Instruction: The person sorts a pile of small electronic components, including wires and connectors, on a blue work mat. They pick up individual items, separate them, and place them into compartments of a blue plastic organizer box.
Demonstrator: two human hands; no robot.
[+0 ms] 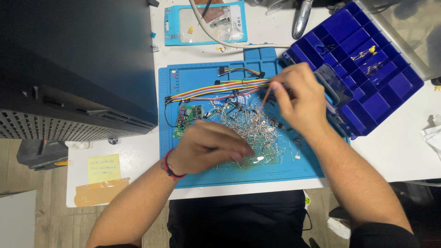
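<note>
Right hand [298, 98], upper centre of frame, pinches thin orange-brown lead [265, 98] between fingertips, lifted over pile. Left hand [209, 149], centre, fingers curled, pressing down on heap of loose wire-legged components [257, 131]; whether it grips any, cannot tell.

Risk, likely: springy, tangled metal legs snag, drag neighbours off mat or into ribbon jumper wires [216, 89].

Blue mat [285, 172]: matte, rubbery, ridged pockets. Blue compartment box [367, 69]: hard glossy plastic. Small green circuit board [188, 117] left of pile.
</note>
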